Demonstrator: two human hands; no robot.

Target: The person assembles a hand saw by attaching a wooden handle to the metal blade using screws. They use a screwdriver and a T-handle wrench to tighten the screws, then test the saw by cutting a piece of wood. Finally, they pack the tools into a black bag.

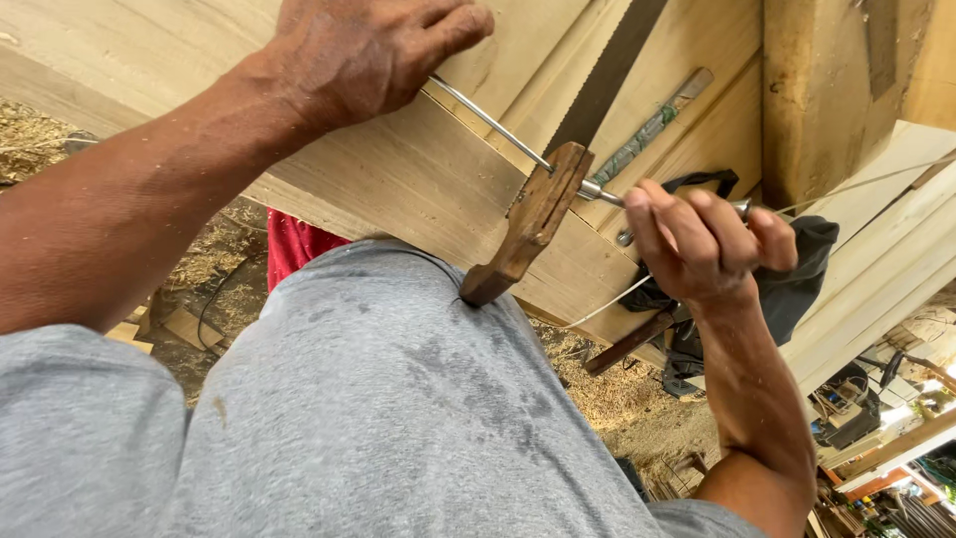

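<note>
Sawdust litters the workshop floor (617,399) low in the frame. Mid-frame, the right hand (697,244) is closed around a metal rod (597,189) passing through a wooden block (528,224). Upper left, the left hand (368,55) grips the rod's far end on the plank (398,169). The block could slip against the edge, skewing it.
</note>
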